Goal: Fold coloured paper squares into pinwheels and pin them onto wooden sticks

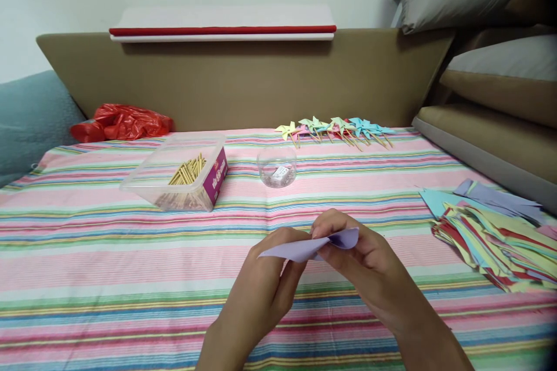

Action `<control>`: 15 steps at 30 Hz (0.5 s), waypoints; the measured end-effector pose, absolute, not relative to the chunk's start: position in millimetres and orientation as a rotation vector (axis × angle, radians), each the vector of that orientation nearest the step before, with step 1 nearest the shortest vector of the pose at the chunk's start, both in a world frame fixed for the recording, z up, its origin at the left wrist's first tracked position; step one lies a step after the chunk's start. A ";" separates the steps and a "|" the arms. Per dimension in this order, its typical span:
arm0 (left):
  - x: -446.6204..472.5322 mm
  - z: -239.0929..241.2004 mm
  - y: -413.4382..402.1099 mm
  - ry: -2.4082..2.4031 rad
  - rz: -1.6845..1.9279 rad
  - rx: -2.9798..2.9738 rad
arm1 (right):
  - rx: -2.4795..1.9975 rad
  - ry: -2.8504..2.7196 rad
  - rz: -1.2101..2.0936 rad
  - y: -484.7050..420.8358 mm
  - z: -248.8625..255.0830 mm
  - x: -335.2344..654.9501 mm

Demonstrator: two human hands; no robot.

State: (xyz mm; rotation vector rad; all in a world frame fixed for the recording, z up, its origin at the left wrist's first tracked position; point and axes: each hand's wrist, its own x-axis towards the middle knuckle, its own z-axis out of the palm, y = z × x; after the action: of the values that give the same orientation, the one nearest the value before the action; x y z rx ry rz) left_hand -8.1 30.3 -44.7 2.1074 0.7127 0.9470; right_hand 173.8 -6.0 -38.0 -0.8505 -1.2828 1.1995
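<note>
Between my two hands, above the striped cloth, is a piece of purple paper with a corner curled over. My left hand grips its left part, fingers closed behind and under it. The fingers and thumb of my right hand pinch the curled part at its right. Whether something small is also between the fingertips is hidden. Beyond my hands stands a round clear tub with a white label and small items inside. To its left is a clear plastic box holding many short wooden sticks.
Paper pinwheels on sticks lie along the back. A pile of cut coloured paper is at the right, beside stacked cushions. A red plastic bag lies back left. The striped cloth covers the surface before a brown backrest.
</note>
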 end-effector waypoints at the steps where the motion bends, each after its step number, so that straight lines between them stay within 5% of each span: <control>1: -7.5 -44.4 30.3 0.730 0.947 2.112 | -0.854 -1.273 1.192 -6.2 -37.3 172.6; 15: -0.7 -45.1 31.2 0.800 1.188 2.264 | -0.943 -1.084 1.117 -2.9 -41.9 163.3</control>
State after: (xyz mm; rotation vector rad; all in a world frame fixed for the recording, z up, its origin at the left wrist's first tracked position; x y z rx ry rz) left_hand -0.7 31.2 -45.1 2.2640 0.7997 1.1883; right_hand 163.3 -2.9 -41.9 -0.9432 -1.0844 1.1174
